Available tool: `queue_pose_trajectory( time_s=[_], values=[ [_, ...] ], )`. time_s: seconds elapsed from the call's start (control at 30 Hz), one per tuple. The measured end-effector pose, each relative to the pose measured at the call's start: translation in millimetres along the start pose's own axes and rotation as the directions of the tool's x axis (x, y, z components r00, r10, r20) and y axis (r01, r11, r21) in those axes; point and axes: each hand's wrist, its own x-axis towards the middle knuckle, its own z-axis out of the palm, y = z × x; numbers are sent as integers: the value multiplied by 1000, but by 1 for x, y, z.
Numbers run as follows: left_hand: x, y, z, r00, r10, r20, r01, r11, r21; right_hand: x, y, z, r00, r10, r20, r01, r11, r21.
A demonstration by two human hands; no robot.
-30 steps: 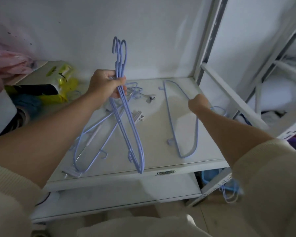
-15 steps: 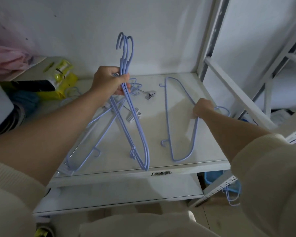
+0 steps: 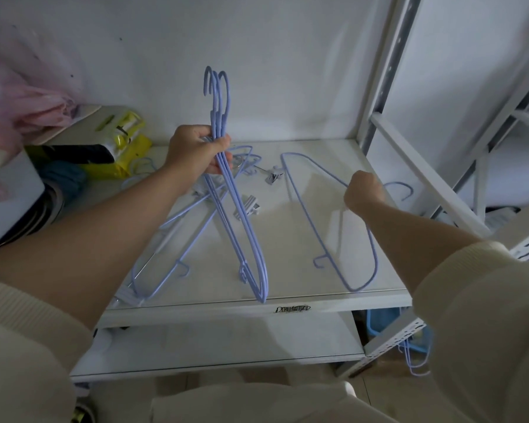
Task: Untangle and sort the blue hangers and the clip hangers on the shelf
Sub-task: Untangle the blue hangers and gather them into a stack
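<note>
Left hand (image 3: 196, 152) grips blue hanger bunch (image 3: 245, 236) upright mid-shelf (image 3: 324, 306); right hand (image 3: 364, 193) clasps single blue hanger (image 3: 306, 206) near right edge.

The setting was a domestic storage or laundry corner. A white metal shelf (image 3: 333, 303) on a perforated upright (image 3: 393, 74) stood against a plain white wall (image 3: 272, 41), carrying blue hangers (image 3: 333, 233), with a pink plastic bag (image 3: 28, 111) and yellow packaging (image 3: 129, 148) crowded beside it.
</note>
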Motion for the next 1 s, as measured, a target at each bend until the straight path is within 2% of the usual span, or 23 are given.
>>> queue_pose_trajectory(
  time_s=[0.17,0.3,0.43,0.5,0.6,0.73,0.87,1.0],
  values=[
    [-4,1,-12,1000,-3,12,3,1000,-12,-2,-22,-28,998,60,-32,-53,981,189],
    [-6,6,-22,1000,-5,8,5,1000,-16,-11,-49,-57,988,-81,-128,94,991,99],
    [-2,12,-41,1000,5,-29,-6,1000,-26,-6,-69,-78,962,-73,-264,82,996,25],
    [1,12,-52,999,17,-32,-17,1000,-1,-6,-80,-87,954,-83,-287,91,996,15],
    [5,9,-63,999,11,-44,-10,1000,9,-10,-96,-86,928,-221,-298,214,975,-58],
    [5,10,-73,998,22,-66,-19,999,35,-19,-114,-76,850,-448,-278,436,894,-106],
    [1,13,-76,998,48,-44,-44,996,83,-27,-129,-74,734,-672,-95,646,734,-209],
    [-2,18,-77,999,46,12,-46,997,65,-45,-160,-76,609,-793,8,789,604,-109]
  ],
)
